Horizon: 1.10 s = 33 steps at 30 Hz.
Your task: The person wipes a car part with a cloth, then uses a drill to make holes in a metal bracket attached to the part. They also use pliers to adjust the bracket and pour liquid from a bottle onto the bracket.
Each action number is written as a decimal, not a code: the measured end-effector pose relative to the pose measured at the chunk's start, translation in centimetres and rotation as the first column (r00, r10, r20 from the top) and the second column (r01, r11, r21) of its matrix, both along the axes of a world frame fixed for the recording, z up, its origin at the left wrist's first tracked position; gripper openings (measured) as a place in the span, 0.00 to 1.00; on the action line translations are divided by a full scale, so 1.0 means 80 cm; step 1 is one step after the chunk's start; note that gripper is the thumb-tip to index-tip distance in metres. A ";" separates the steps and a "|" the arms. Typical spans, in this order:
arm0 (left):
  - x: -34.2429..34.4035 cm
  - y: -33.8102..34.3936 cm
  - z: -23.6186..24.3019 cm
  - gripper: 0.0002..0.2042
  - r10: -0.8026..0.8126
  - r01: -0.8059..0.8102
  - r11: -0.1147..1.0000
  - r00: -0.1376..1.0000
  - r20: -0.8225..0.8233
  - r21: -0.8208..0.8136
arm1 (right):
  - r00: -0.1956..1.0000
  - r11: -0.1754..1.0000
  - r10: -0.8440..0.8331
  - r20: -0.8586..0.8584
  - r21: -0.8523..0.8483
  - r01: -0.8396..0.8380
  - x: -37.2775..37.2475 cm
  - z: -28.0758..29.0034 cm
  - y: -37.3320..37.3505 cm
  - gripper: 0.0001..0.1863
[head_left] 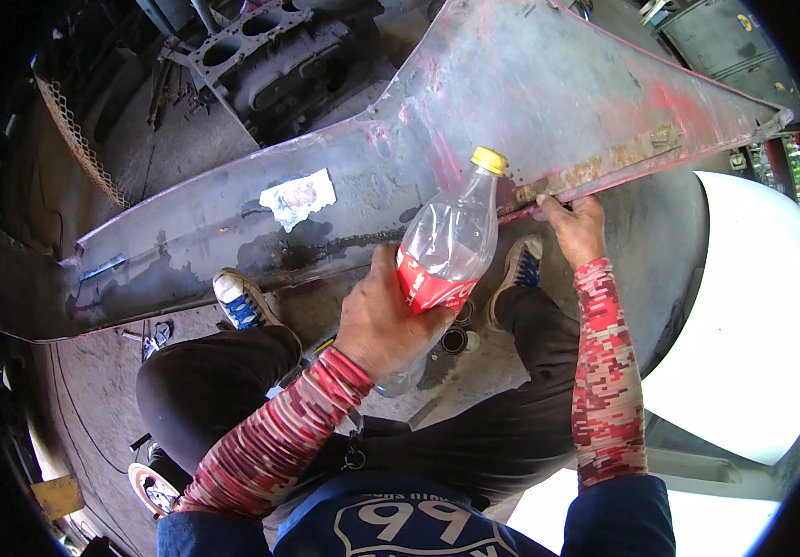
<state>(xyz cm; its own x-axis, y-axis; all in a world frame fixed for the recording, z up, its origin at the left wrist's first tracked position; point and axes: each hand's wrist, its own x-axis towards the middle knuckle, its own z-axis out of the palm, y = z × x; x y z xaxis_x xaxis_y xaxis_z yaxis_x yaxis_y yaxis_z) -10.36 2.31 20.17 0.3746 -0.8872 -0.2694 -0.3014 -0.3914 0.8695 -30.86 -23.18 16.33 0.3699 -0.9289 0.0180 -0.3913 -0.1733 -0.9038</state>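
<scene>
My left hand is wrapped round a clear plastic bottle with a yellow cap and a red label. The bottle tilts with its capped top away from me and slightly right, above the near edge of a long car body panel. That panel is grey with red patches and dark, wet-looking areas. At its near edge, beside a rusty strip, my right hand is pinched on the rim, thumb on top and the other fingers partly hidden. A torn, crumpled piece of paper lies on the panel, left of the bottle.
A dirty engine block stands beyond the panel. White body panels stand at the right. Small open cans sit on the floor between my feet. A round disc and a cable lie at the lower left.
</scene>
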 end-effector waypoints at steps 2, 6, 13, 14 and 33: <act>0.000 0.001 0.000 0.36 -0.006 0.006 1.000 1.000 -0.012 0.004 | 0.998 0.999 -0.013 0.056 0.043 0.011 0.001 -0.004 0.003 0.14; -0.007 0.003 -0.002 0.36 -0.036 0.035 0.999 0.999 0.031 0.025 | 0.997 0.997 -0.077 0.009 0.026 0.077 0.005 -0.003 0.010 0.14; -0.015 0.005 -0.006 0.37 -0.077 0.075 0.997 0.995 0.067 0.027 | 0.985 0.993 -0.118 -0.129 -0.033 0.114 0.010 0.005 0.018 0.10; -0.014 0.004 -0.006 0.37 -0.087 0.084 0.996 0.994 0.073 0.032 | 0.984 0.990 -0.139 -0.115 0.008 0.140 0.011 0.005 0.017 0.11; -0.011 -0.030 0.011 0.48 -0.371 0.306 0.921 0.877 0.304 0.241 | 0.975 0.975 -0.204 -0.085 -0.112 0.194 0.024 -0.004 0.007 0.14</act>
